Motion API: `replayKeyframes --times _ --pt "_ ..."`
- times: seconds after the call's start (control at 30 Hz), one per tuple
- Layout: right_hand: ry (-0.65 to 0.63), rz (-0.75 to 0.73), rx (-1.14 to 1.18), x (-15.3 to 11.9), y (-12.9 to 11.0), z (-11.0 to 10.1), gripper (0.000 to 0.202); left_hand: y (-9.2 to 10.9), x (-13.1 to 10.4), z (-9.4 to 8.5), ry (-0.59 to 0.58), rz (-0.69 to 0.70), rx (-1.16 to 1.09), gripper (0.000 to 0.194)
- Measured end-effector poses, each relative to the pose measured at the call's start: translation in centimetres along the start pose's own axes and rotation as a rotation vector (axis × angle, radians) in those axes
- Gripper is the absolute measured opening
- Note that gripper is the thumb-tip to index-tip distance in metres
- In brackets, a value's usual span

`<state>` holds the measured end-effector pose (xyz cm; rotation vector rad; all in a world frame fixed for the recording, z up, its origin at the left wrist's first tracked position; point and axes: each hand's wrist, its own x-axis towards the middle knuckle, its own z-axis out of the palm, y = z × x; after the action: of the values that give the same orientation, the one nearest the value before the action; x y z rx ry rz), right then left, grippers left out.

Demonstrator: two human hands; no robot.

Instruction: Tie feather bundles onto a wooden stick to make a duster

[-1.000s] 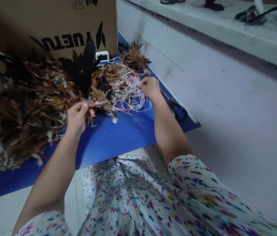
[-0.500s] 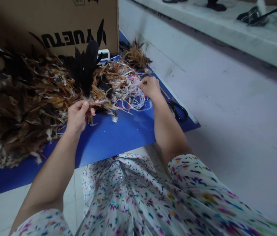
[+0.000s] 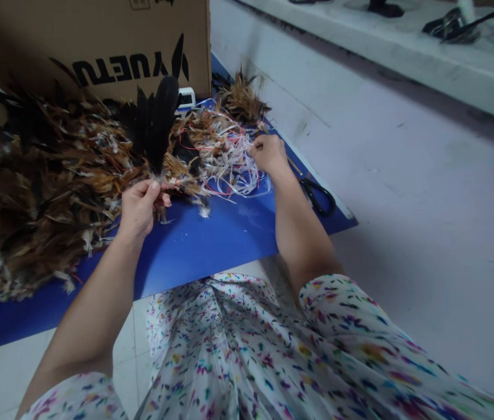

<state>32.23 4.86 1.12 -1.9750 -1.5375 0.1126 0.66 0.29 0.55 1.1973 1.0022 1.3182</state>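
Observation:
My left hand [image 3: 141, 204] pinches the pale base of a bunch of black feathers [image 3: 156, 125], which stands upright above the thumb. To the right, my right hand [image 3: 268, 153] is closed at the edge of a tangle of white and pink strings [image 3: 240, 166]; its fingertips seem to pinch a string, too small to be sure. A large heap of brown feathers [image 3: 32, 204] covers the left of the blue table [image 3: 198, 245]. Smaller brown feathers [image 3: 179, 166] lie between my hands.
Black-handled scissors [image 3: 318, 197] lie beside my right forearm. Behind the feathers stand a cardboard box [image 3: 111, 35] and a small white device [image 3: 186, 98]. More brown feathers [image 3: 242, 99] sit at the far corner. A wall [image 3: 404, 192] and a ledge [image 3: 387, 52] run along the right.
The black feathers have tilted slightly to the right with a tiny shift of my left hand. My right hand has barely moved.

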Motion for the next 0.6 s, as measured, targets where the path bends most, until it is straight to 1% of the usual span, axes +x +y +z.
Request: replayKeyframes --times 0.17,0.4,0.6 --pt "-0.005 -0.013 -0.016 0.01 0.06 0.01 0.012 -0.07 -0.01 0.06 0.004 0.019 -0.019 0.025" --pt "-0.036 -0.008 -0.029 -0.11 -0.12 -0.20 0.013 0.13 -0.08 0.10 0.009 0.010 -0.019 0.023" --pt "-0.066 0.015 -0.021 -0.27 -0.28 -0.38 0.013 0.07 -0.09 0.02 0.001 0.020 -0.007 0.028"
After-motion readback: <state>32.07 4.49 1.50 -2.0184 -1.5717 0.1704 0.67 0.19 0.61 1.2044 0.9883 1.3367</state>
